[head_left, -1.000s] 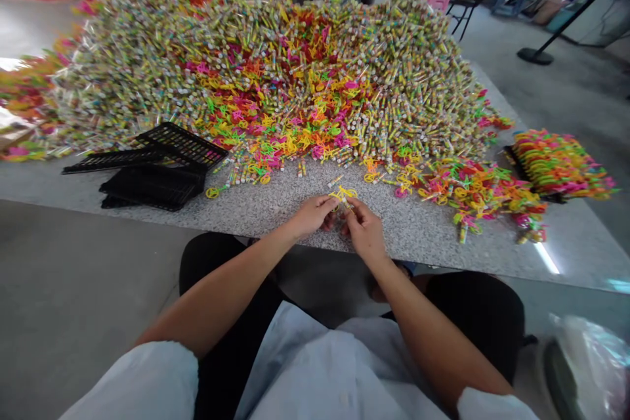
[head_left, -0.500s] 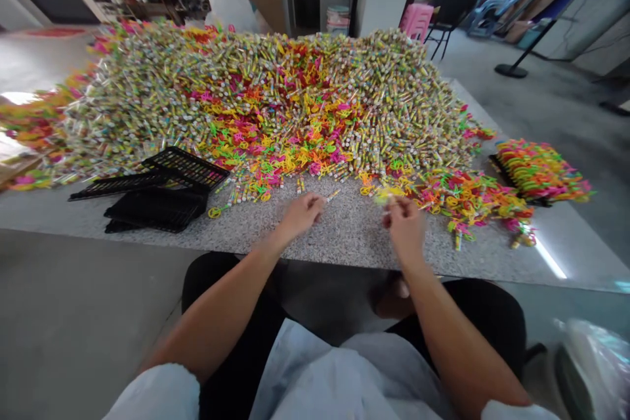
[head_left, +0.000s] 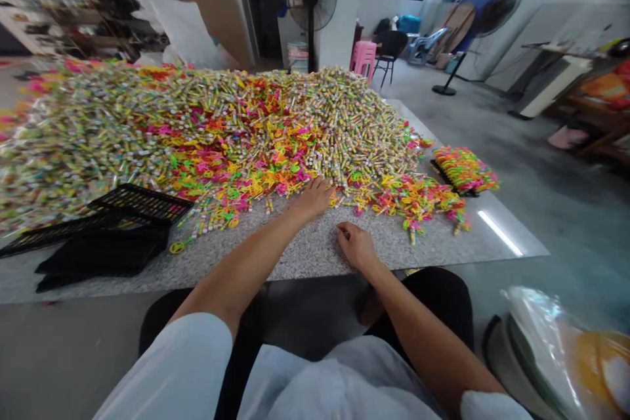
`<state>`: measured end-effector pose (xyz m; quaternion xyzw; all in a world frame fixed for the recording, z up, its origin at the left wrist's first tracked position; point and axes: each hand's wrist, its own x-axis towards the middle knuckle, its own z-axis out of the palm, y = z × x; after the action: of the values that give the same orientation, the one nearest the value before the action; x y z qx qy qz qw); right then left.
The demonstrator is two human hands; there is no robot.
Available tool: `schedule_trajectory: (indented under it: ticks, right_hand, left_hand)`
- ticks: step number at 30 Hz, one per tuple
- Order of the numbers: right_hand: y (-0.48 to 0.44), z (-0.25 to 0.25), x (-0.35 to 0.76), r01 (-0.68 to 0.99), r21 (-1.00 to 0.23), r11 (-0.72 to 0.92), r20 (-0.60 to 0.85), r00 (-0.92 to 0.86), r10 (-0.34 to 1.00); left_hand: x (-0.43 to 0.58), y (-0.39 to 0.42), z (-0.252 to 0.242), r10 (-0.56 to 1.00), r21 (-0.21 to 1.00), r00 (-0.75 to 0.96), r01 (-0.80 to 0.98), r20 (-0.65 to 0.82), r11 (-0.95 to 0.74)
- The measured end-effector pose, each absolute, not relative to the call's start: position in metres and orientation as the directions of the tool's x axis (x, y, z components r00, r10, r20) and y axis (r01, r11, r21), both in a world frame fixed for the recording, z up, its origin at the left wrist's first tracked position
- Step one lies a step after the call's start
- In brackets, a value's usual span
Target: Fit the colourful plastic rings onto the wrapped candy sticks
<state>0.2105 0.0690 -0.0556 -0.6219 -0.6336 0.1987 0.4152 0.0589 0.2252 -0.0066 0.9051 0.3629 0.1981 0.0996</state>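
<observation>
A huge heap of small printed tubes and bright plastic pieces (head_left: pixel 236 125) covers the speckled stone table (head_left: pixel 315 246). My left hand (head_left: pixel 312 197) reaches forward to the heap's near edge, its fingers down among the loose pieces; what it grips, if anything, is hidden. My right hand (head_left: pixel 355 246) rests on the bare table close to me, fingers curled in, with nothing visible in it. A spread of neon plastic pieces (head_left: pixel 413 200) lies to the right of both hands.
Black plastic trays (head_left: pixel 113 230) are stacked at the table's left front. Another black tray loaded with neon pieces (head_left: pixel 462 170) sits at the right edge. Standing fans (head_left: pixel 311 0), chairs and shelves stand behind. A plastic-wrapped bundle (head_left: pixel 556 348) lies on the floor to my right.
My hands parted; the yellow piece they held together is gone from them. My left hand went forward to the heap, my right drew back to the bare table. The view tilted up.
</observation>
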Motion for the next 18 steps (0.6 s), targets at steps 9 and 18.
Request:
schedule_trajectory:
  ticks: [9,18]
  right_hand:
    - [0.080,-0.053,0.224,0.735,-0.677,0.042,0.192,0.120,0.974]
    - [0.142,-0.015,0.224,0.971,-0.209,-0.115,0.060,0.130,0.990]
  left_hand:
    - [0.036,0.240,0.002,0.676,0.343,0.664,0.585,0.318,-0.735]
    - [-0.067,0.191,0.009,0.979,0.963,0.196,0.268,-0.051,-0.004]
